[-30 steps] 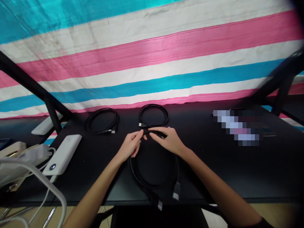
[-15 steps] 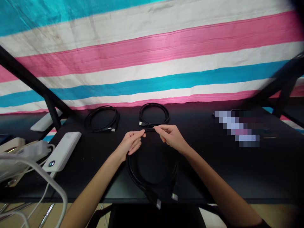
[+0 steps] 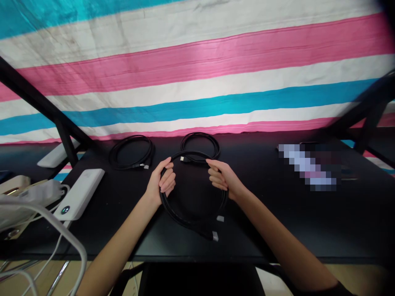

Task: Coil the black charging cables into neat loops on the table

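A black cable wound into a ring (image 3: 179, 220) is held between my two hands over the front part of the black table. My left hand (image 3: 163, 179) is closed around the ring's left side. My right hand (image 3: 224, 177) grips its right side, thumb along the upper part. Two silvery plugs, one of them a connector (image 3: 215, 236), stick out at the ring's lower right. Just behind lies a second coiled black cable (image 3: 200, 134), its pale plug (image 3: 182, 158) showing, partly overlapped by the held ring. Farther left rests a third coiled cable (image 3: 112, 158) with two plugs at its front.
A white power bank (image 3: 84, 191) lies on the black table (image 3: 262, 222) at left, beside white chargers and cables (image 3: 46, 193). Another white slab (image 3: 57, 154) sits behind it. A pixelated object (image 3: 308, 166) is at right. Black frame bars (image 3: 43, 105) slant before a striped cloth (image 3: 197, 61).
My hands have moved apart, from pinching the top of the coil to gripping its two sides. The coil now stands rounder, and its plugs have come up from the table's front edge.
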A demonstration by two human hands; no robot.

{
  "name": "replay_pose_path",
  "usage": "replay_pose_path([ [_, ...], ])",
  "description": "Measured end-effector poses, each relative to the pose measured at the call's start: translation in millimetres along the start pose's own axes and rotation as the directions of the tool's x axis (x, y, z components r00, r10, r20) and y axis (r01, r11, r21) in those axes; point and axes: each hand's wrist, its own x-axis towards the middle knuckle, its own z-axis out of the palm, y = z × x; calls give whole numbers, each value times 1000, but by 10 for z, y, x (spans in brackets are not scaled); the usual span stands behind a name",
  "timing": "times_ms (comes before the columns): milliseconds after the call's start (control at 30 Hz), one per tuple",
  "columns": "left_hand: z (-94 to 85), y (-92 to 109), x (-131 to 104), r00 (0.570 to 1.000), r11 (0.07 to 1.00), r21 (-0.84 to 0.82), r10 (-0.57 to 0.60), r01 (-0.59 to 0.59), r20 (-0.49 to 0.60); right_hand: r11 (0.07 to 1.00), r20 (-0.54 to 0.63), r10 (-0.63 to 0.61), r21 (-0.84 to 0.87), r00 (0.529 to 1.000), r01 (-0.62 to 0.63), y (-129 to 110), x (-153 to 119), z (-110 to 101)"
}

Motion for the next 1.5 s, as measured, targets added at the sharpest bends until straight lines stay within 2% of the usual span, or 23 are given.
replay_pose_path([
  [100,-5,25,-12,1000,1000,-21,15,-15,14,991,75,76,105,994,-83,-17,-12,-2],
  [233,-14,83,-31,996,995,-46,91,-90,6,963,164,149,199,975,-181,-10,-13,-6],
  [400,-4,53,-29,987,987,-30,154,-155,-40,952,186,174,219,967,-214,-17,-19,-6],
  [567,-24,-52,18,991,991,32,130,-129,-21,948,111,119,283,987,-147,-39,-37,-12],
  [733,-9,-83,16,990,987,86,134,-138,49,920,127,37,382,991,-83,-14,-36,-24],
  [867,47,-177,-12,991,974,216,47,-73,122,873,105,-68,488,992,8,-37,-42,-47],
  [1033,71,-317,-22,980,860,506,-43,-62,193,852,-1,-166,504,986,144,-85,-68,-66],
  [1133,29,-349,-5,989,796,597,17,-102,147,872,-24,-206,450,978,195,-76,-67,-72],
  [1233,-41,-382,19,989,668,729,95,-147,112,877,-16,-235,429,972,219,-64,-57,-79],
  [1367,-93,-430,15,995,523,847,71,-94,67,862,17,-223,470,975,189,-79,-56,-84],
  [1500,-40,-429,-22,1000,534,845,18,6,-19,865,57,-209,476,976,158,-117,-68,-83],
])
